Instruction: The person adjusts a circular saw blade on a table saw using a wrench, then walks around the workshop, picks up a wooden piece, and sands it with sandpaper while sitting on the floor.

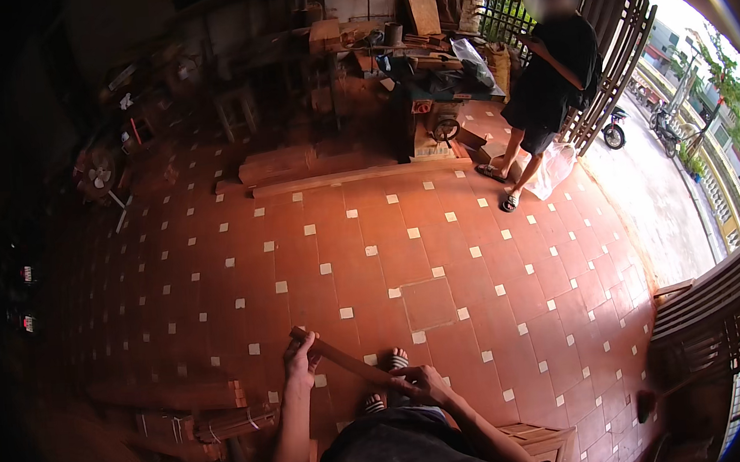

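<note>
A narrow, reddish-brown wooden strip (349, 361) slants across in front of my body, its far end up at the left. My left hand (301, 358) is closed around it near that upper end. Toward the lower right end, my right hand (424, 385) grips the strip, with fingers lying over it. Part of that end is hidden under the right hand. Below the strip, my feet in striped sandals (399, 359) stand on the tiled floor (364, 274).
Bundled wooden pieces (229, 423) lie at the lower left, and a wooden panel (539, 442) at the lower right. A person (551, 64) stands beside a cluttered workbench (445, 84) at the back. Long boards (358, 177) lie before it. A slatted gate (620, 59) opens outdoors.
</note>
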Tool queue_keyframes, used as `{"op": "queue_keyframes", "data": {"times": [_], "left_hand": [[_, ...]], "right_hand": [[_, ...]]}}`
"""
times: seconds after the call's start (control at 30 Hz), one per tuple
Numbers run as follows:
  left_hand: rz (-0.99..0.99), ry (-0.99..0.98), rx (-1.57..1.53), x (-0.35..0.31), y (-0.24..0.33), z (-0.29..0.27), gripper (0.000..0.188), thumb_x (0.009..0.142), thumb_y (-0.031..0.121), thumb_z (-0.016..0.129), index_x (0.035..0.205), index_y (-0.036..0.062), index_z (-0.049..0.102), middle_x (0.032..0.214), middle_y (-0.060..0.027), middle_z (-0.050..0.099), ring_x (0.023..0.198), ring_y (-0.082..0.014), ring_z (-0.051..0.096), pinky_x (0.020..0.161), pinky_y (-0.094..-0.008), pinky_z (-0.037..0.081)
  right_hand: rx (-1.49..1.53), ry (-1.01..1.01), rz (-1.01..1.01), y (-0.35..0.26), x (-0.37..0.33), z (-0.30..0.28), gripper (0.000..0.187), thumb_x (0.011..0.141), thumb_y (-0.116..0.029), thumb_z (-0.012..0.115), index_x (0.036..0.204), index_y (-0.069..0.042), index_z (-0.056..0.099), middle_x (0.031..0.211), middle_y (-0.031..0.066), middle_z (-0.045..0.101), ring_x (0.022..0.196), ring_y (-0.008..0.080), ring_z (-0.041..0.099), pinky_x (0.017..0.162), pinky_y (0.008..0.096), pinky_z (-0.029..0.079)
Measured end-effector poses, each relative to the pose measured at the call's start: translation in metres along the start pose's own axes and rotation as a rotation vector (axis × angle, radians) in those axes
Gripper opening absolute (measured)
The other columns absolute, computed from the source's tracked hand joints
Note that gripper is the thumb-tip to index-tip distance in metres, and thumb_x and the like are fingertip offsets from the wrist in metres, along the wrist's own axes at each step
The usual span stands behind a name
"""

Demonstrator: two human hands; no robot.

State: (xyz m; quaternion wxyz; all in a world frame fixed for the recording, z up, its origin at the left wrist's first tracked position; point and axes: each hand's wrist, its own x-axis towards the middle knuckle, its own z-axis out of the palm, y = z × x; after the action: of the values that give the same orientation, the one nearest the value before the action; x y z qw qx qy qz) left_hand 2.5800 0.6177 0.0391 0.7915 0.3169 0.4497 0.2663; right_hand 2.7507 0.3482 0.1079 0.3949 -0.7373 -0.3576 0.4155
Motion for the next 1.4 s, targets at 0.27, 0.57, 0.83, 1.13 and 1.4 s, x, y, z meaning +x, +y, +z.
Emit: {"op": "queue_keyframes", "data": {"times": [0.27, 0.57, 0.83, 1.13, 1.4], "left_hand": [[-0.077, 0.0, 0.01, 0.194, 0.054, 0.122, 0.022, 0.092, 0.021, 0.081, 0.11, 0.0186, 0.069, 0.104, 0.0046, 0.073, 0.083, -0.0069, 0.069, 0.068, -0.0248, 0.058], [-0.04, -0.02, -0.083, 0.357, 0.154, 0.28, 0.02, 0.097, 0.022, 0.074, 0.115, 0.0176, 0.067, 0.112, -0.0006, 0.075, 0.091, -0.011, 0.072, 0.073, -0.0299, 0.061], [-0.091, 0.037, -0.137, 0.553, 0.241, 0.311, 0.022, 0.094, 0.032, 0.077, 0.107, 0.0167, 0.068, 0.102, 0.0018, 0.068, 0.094, -0.0124, 0.065, 0.08, -0.0326, 0.058], [-0.067, 0.307, -0.387, 0.755, 0.338, 0.288, 0.019, 0.092, 0.033, 0.079, 0.098, 0.0185, 0.069, 0.088, 0.0043, 0.066, 0.08, -0.0128, 0.066, 0.074, -0.0318, 0.059], [0.058, 0.467, -0.434, 0.807, 0.403, 0.259, 0.03, 0.093, 0.032, 0.079, 0.113, 0.0125, 0.068, 0.098, -0.003, 0.063, 0.082, -0.0178, 0.067, 0.075, -0.0362, 0.064]], "right_hand": [[0.146, -0.045, 0.081, -0.051, 0.212, -0.118, 0.064, 0.091, -0.048, 0.076, 0.128, 0.004, 0.069, 0.095, 0.0202, 0.076, 0.085, 0.0234, 0.072, 0.076, 0.0386, 0.056], [0.109, -0.133, -0.054, -0.096, 0.457, -0.246, 0.066, 0.093, -0.048, 0.075, 0.133, 0.003, 0.065, 0.093, 0.0184, 0.076, 0.07, 0.0197, 0.071, 0.064, 0.0348, 0.057], [0.166, -0.213, 0.002, -0.128, 0.658, -0.299, 0.058, 0.094, -0.04, 0.076, 0.134, 0.002, 0.065, 0.093, 0.0171, 0.077, 0.057, 0.0146, 0.067, 0.054, 0.0295, 0.054], [0.039, -0.286, 0.011, -0.191, 0.846, -0.362, 0.057, 0.091, -0.028, 0.082, 0.134, 0.005, 0.063, 0.082, 0.0133, 0.076, 0.059, 0.0147, 0.07, 0.051, 0.0271, 0.054], [0.264, -0.609, 0.153, -0.239, 1.017, -0.376, 0.057, 0.09, -0.026, 0.084, 0.133, 0.005, 0.063, 0.078, 0.0108, 0.072, 0.054, 0.0135, 0.067, 0.047, 0.0269, 0.052]]}}
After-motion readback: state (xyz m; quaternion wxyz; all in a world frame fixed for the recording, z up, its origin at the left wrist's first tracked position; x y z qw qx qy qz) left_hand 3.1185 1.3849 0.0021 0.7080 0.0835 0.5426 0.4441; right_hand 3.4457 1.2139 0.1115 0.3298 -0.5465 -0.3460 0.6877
